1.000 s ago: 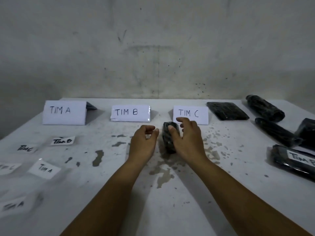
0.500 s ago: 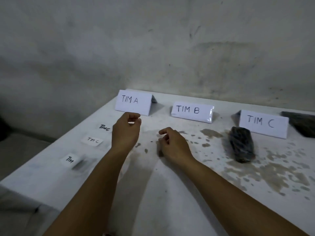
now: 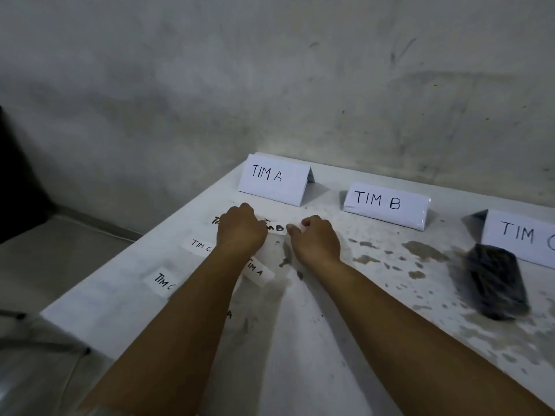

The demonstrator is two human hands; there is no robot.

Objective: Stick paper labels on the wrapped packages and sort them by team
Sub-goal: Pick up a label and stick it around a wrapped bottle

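Both hands have left the wrapped package (image 3: 495, 283), which now lies right, just in front of the TIM C sign (image 3: 522, 235). Further left, left hand (image 3: 240, 232) and right hand (image 3: 315, 238) are curled narrow on the TIM B label (image 3: 277, 228) near the TIM A sign (image 3: 273, 178): next label pick, I'd judge.

Dim, soft overhead light; wide-angle bending and blur toward the edges.
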